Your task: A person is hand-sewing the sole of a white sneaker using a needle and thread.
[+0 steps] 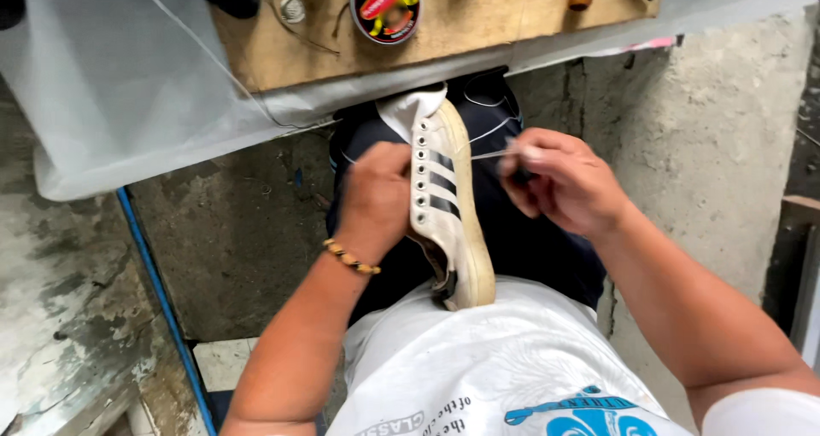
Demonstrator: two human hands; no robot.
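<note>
A white sneaker (446,205) with dark side stripes lies on its side across the person's lap, sole edge facing 3 o'clock, toe pointing to 12 o'clock, heel resting against the white shirt (478,359) at 6 o'clock. The left hand (376,198) is closed on the shoe's upper at its 9 o'clock side, fingers wrapped in by the eyelet row; a beaded bracelet (350,257) circles that wrist. The right hand (565,180) sits just beside the sole at 3 o'clock, fingers pinched shut on a thin pale thread (487,154) drawn taut to the sole edge; whether a needle is in the pinch cannot be told. The two hands are apart, the shoe between them.

At 12 o'clock a wooden bench (342,39) carries a round tin (386,5) with a red and black lid and a small metal ring (292,9). A sheet of clear plastic (111,86) hangs at 10 o'clock. A blue pipe (158,299) runs along the concrete floor (239,231) at 8 o'clock.
</note>
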